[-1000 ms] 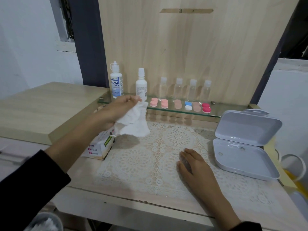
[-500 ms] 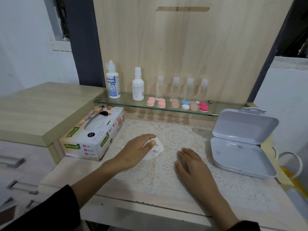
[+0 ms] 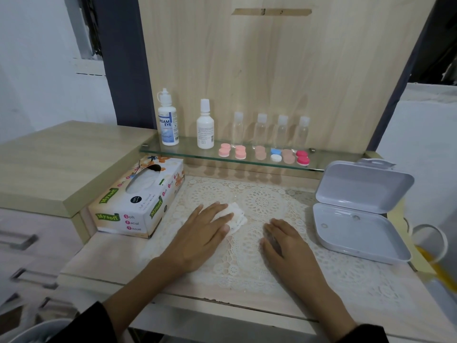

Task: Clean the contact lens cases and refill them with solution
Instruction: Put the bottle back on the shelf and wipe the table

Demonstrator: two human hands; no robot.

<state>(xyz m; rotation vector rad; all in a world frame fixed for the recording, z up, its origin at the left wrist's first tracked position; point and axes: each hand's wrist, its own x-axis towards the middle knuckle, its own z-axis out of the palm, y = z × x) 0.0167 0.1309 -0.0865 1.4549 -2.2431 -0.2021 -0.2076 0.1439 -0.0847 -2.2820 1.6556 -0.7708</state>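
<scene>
The left hand (image 3: 206, 233) lies flat, fingers spread, pressing a crumpled tissue (image 3: 236, 216) onto the lace mat (image 3: 262, 204); the right hand (image 3: 288, 243) rests open and empty beside it. A tissue box (image 3: 138, 201) stands left, an open white case (image 3: 358, 211) right. The contact lens cases (image 3: 264, 153) line the glass shelf (image 3: 188, 154) behind, before the solution bottle (image 3: 168, 118).

Home setting, looks like a bedroom vanity or dressing corner. Light wood surface (image 3: 103, 253) covered by a lace mat (image 3: 262, 206), wood back panel (image 3: 272, 70) at 12 o'clock. Glass shelf (image 3: 188, 154) holds solution bottles (image 3: 168, 120), small clear travel bottles (image 3: 272, 129) and coloured contact lens cases (image 3: 264, 153). Tissue box (image 3: 138, 201) at 9 o'clock, open white plastic box (image 3: 358, 219) at 3 o'clock, drawers with metal handles (image 3: 22, 240) at 8 o'clock.
</scene>
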